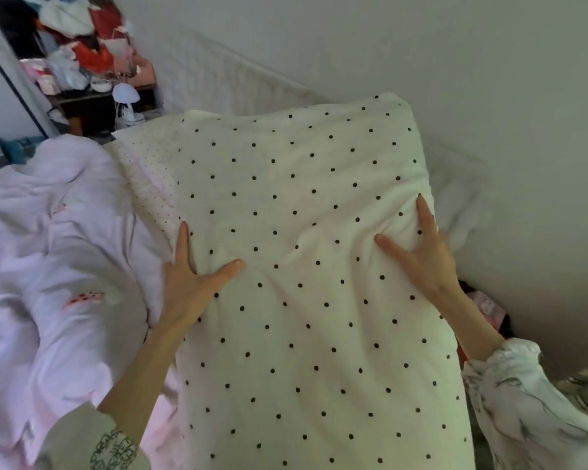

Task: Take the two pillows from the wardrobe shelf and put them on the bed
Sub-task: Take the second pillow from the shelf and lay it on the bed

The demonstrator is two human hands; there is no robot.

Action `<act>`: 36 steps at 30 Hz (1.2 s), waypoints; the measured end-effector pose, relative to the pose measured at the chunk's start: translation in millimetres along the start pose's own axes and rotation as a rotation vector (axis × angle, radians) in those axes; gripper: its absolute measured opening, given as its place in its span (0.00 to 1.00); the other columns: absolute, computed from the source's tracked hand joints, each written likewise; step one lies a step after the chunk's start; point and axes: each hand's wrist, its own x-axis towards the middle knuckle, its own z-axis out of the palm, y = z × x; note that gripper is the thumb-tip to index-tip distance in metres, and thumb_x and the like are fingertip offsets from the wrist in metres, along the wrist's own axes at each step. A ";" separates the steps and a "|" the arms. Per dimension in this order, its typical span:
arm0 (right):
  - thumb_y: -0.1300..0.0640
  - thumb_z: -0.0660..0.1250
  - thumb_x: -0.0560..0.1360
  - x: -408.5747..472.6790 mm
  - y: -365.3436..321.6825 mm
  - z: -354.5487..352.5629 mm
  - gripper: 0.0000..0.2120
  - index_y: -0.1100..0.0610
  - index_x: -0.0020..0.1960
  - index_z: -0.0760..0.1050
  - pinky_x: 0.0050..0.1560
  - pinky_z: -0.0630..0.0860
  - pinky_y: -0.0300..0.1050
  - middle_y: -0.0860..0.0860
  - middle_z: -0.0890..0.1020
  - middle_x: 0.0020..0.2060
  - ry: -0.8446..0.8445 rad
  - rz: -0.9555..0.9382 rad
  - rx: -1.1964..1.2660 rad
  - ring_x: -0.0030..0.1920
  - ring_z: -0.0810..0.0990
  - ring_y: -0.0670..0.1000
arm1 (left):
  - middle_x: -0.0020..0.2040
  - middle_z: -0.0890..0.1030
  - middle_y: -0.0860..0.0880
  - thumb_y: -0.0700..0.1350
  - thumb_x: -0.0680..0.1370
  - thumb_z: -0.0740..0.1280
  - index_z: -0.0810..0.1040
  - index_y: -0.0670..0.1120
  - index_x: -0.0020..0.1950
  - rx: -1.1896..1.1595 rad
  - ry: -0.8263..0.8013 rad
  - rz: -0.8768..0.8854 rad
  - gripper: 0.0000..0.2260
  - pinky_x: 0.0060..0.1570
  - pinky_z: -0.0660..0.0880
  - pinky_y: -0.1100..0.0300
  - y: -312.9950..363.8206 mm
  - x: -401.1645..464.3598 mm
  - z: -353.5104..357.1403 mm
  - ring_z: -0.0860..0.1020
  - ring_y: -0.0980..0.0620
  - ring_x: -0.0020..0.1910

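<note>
A large white pillow with big black dots fills the middle of the view, held up over the bed. My left hand grips its left edge, thumb on the front and the other fingers round the side. My right hand grips the right edge, thumb and forefinger dug into the fabric and the remaining fingers hidden behind. A second white pillow with finer dots lies on the bed just behind the first one's left side, partly covered by it.
A crumpled pale lilac duvet covers the bed on the left. A white headboard stands against the grey wall. A dark bedside stand with a white lamp and piled clothes is at the top left. Pink items lie in the gap at right.
</note>
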 end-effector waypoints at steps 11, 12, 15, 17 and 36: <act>0.33 0.67 0.64 201.7 5.7 119.1 0.44 0.32 0.71 0.45 0.59 0.67 0.54 0.55 0.67 0.67 -0.237 -0.054 -0.089 0.64 0.69 0.60 | 0.61 0.73 0.51 0.68 0.54 0.74 0.48 0.69 0.71 0.004 0.198 -0.180 0.52 0.49 0.76 0.56 -29.8 140.3 56.8 0.75 0.49 0.56; 0.33 0.67 0.64 217.5 5.2 129.0 0.44 0.32 0.71 0.45 0.59 0.67 0.54 0.56 0.67 0.66 -0.249 -0.053 -0.090 0.64 0.69 0.60 | 0.59 0.74 0.53 0.68 0.55 0.74 0.49 0.68 0.71 -0.006 0.210 -0.178 0.52 0.42 0.75 0.61 -29.4 152.1 60.1 0.76 0.52 0.53; 0.34 0.67 0.65 252.4 7.4 153.7 0.44 0.33 0.71 0.44 0.60 0.67 0.56 0.56 0.68 0.64 -0.313 -0.055 -0.097 0.63 0.69 0.61 | 0.60 0.74 0.54 0.65 0.56 0.76 0.49 0.66 0.72 -0.033 0.242 -0.195 0.51 0.33 0.72 0.69 -29.5 178.5 69.5 0.75 0.61 0.47; 0.34 0.67 0.65 272.1 8.2 170.9 0.44 0.34 0.72 0.44 0.59 0.67 0.55 0.57 0.68 0.64 -0.352 -0.060 -0.105 0.63 0.69 0.61 | 0.63 0.72 0.52 0.64 0.56 0.77 0.49 0.66 0.72 -0.033 0.252 -0.231 0.52 0.32 0.72 0.70 -31.1 193.7 74.6 0.75 0.56 0.51; 0.37 0.66 0.69 500.1 55.7 358.4 0.42 0.36 0.73 0.43 0.66 0.62 0.56 0.56 0.62 0.71 -0.825 -0.047 -0.198 0.69 0.63 0.59 | 0.67 0.64 0.59 0.63 0.54 0.78 0.51 0.63 0.73 -0.115 0.374 -0.533 0.55 0.60 0.69 0.57 -97.1 358.8 168.2 0.68 0.54 0.63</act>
